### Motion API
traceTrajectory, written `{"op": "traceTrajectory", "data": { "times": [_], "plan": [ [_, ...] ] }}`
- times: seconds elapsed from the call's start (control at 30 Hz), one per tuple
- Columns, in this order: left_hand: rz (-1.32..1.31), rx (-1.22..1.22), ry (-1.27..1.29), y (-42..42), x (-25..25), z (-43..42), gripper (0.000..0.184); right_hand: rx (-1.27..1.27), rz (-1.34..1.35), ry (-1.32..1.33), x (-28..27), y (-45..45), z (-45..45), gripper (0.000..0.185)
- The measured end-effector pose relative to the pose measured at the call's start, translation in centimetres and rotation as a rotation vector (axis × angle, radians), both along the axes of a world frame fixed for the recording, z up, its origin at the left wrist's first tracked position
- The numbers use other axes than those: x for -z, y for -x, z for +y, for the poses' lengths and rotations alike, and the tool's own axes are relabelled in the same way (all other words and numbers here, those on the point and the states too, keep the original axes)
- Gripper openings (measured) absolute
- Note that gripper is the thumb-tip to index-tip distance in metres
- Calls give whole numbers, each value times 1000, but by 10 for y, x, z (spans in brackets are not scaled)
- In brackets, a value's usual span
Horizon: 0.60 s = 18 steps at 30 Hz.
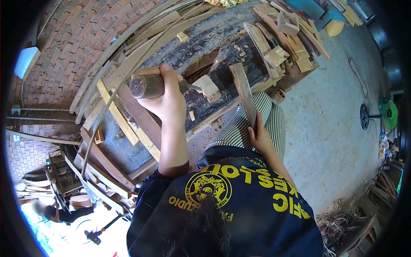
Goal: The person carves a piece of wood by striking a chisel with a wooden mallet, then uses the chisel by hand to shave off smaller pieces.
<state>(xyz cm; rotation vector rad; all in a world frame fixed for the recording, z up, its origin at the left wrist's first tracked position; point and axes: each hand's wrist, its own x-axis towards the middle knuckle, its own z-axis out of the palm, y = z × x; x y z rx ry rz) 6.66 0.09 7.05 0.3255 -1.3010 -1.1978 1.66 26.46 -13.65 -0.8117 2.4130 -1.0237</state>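
Note:
My left hand (pixel 167 94) is closed around the thick, worn wooden handle of a chisel (pixel 147 86). The metal end of the chisel meets a small pale wood block (pixel 206 89) on the dark workbench (pixel 252 43); how deep it goes, I cannot tell. On the other side, my right hand (pixel 261 137) grips the lower end of a flat wooden bar (pixel 243 88). The bar is raised at a slant above my striped trouser leg, apart from the chisel. Small wood chips (pixel 192 115) lie around the block.
An opening (pixel 203 62) shows in the bench top behind the block. Wood offcuts (pixel 278 55) are piled at the bench's right end, long planks (pixel 117 115) at its left. A green fan (pixel 388 115) stands far right. Another person (pixel 53 212) is at lower left.

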Motion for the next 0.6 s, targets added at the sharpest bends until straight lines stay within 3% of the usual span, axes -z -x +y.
{"op": "traceTrajectory", "data": {
  "times": [0.6],
  "plan": [
    [-129,-70,-18,20,-1,4,18,11,-105,10,0,-3,1,76]
  ]
}}
